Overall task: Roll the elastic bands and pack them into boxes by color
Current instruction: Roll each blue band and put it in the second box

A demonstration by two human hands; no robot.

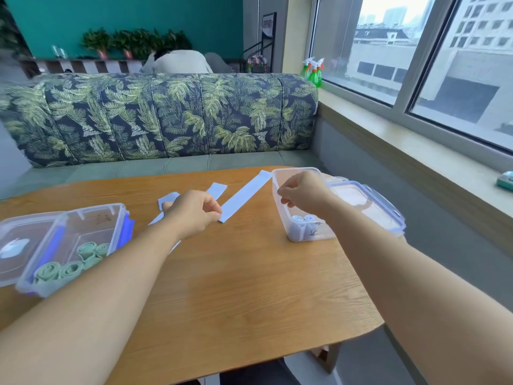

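Several flat light-blue elastic bands lie on the wooden table (236, 287). The longest blue band (245, 195) runs diagonally toward the right clear box (298, 237), which holds rolled blue bands (302, 218). My left hand (191, 211) pinches the near end of that long band with curled fingers. It partly covers another blue band (168, 200). A third blue band (217, 189) lies just beyond it. My right hand (304, 190) hovers over the right box, fingers loosely curled, holding nothing visible. The left clear box (118, 234) holds several rolled green bands (69, 268).
A clear lid (369, 202) lies behind the right box, and another lid (16, 245) sits left of the green box. A leaf-patterned sofa (166, 118) stands beyond the table. The window sill (416, 168) runs along the right, with green spray bottles (315, 72) at its far end.
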